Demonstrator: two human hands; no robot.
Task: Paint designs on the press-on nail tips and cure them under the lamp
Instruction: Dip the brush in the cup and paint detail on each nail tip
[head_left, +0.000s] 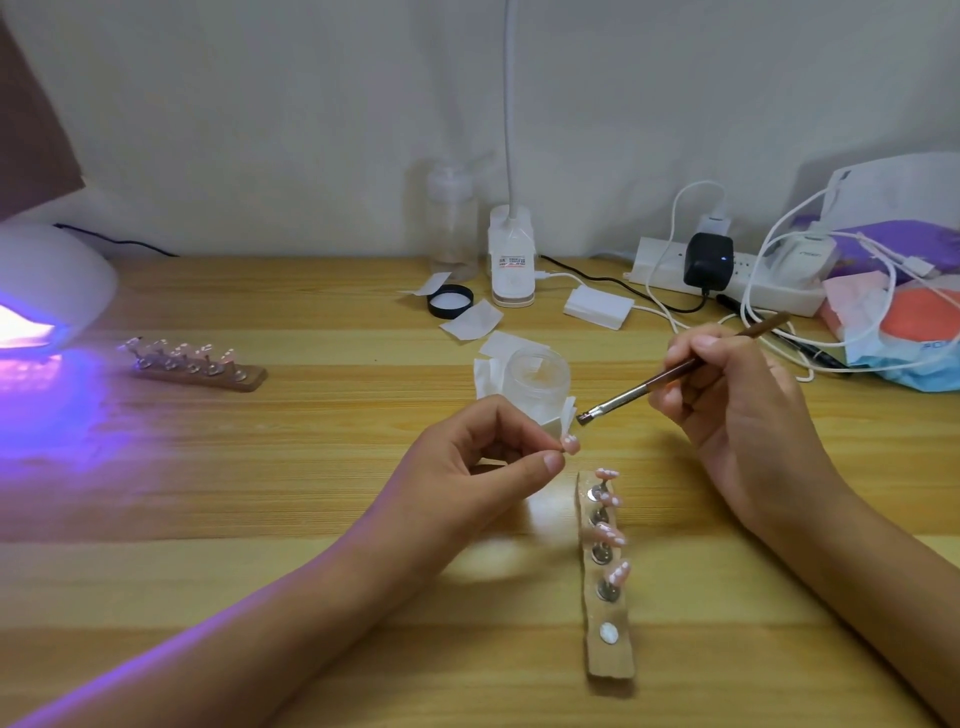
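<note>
while the lamp (49, 291) glows at far left | left hand (480, 460) pinches one nail tip (571, 445) above the counter (311, 597) | right hand (743, 415) grips the brush (639, 391), bristles near that tip | risk: a loose pinch could let the tip twist, smearing the design

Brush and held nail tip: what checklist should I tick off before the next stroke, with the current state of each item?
1. Grip on nail tip by left hand: ok, pinched.
2. Grip on brush by right hand: ok.
3. Aim of bristles: ok, pointing at the tip, not touching it.
4. Gel on bristles: cannot tell.
5. Free seat on holder strip: ok, nearest disc is bare.
6. Curing lamp lit: ok, glowing purple.
</note>
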